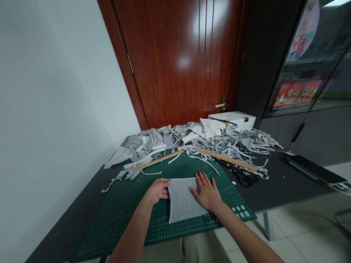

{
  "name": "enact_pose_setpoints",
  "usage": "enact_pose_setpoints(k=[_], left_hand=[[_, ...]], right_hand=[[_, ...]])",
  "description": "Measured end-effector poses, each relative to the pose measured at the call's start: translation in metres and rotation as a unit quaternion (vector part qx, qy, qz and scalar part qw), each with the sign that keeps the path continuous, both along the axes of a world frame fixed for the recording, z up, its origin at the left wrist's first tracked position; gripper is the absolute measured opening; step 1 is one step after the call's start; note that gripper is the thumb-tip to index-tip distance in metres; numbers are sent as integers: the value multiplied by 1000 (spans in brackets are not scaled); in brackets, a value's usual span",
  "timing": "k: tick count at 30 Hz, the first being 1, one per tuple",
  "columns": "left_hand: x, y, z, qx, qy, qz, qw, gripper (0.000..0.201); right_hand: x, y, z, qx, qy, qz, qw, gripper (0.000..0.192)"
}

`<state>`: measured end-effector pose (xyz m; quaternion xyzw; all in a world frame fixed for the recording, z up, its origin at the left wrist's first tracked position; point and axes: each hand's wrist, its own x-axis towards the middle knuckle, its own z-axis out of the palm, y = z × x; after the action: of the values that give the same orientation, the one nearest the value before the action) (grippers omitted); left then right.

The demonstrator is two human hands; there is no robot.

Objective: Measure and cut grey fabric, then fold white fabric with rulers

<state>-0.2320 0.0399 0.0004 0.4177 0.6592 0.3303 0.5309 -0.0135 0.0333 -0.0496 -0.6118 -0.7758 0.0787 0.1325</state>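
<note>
A grey piece of fabric [182,204], roughly square, lies on the green cutting mat [120,215] close to its front edge. My left hand [157,190] pinches the fabric's upper left corner, thumb on top and fingers at the side edge. Flat on the fabric's right part rests my right hand [206,191], with its fingers stretched out and slightly spread. The right hand covers the fabric's right edge.
Wooden rulers [159,160] [227,159] lie beyond the fabric. Black scissors [244,177] sit at the mat's right. Heaped grey fabric scraps [153,140] fill the table's back, before a white box [238,118]. A black phone-like device [315,170] lies far right.
</note>
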Motion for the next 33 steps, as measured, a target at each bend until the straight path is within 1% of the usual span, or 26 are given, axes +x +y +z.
enact_pose_setpoints(k=[2,3,6,9,13,17,20,22,24,26,28,29,30,31,32,33], left_hand=[[12,2,-6,21,83,30,996,23],[18,3,-9,39,132,49,989,21],[35,3,-14,91,274,85,954,19],[43,-3,-14,114,390,70,911,24],[41,-13,-12,116,514,21,850,32],[31,-16,-15,116,589,-27,799,34],[24,-14,-15,133,619,-53,772,37],[20,-12,-11,146,630,-63,760,38],[19,-12,-4,156,640,-64,750,39],[27,-16,3,196,644,-47,738,39],[48,-24,6,276,618,-33,735,41],[63,-29,4,321,585,-47,743,45],[80,-34,1,351,538,-71,763,49],[97,-39,-4,365,482,-97,790,52],[113,-44,-11,369,427,-132,815,55],[127,-48,-17,360,384,-150,837,58]], right_hand=[[0,0,0,-2,-2,-1,1000,77],[0,0,0,-2,-3,-2,1000,77],[0,0,-1,1,-2,-2,1000,78],[0,0,-1,4,1,-1,1000,77],[0,-1,-1,5,3,-12,1000,78],[-1,-1,-2,6,6,-17,1000,79],[-1,0,-4,15,6,-21,1000,79],[-1,0,-5,20,5,-21,1000,79],[-1,0,-4,21,3,-17,1000,78],[-2,0,-4,22,-1,-15,1000,78],[-2,0,-4,28,-9,-17,999,77],[-1,0,-5,31,-16,-16,999,74],[0,0,-6,34,-27,-11,999,70],[0,0,-7,34,-42,-6,999,65],[1,1,-8,33,-59,-2,998,62],[2,1,-9,31,-76,1,997,59]])
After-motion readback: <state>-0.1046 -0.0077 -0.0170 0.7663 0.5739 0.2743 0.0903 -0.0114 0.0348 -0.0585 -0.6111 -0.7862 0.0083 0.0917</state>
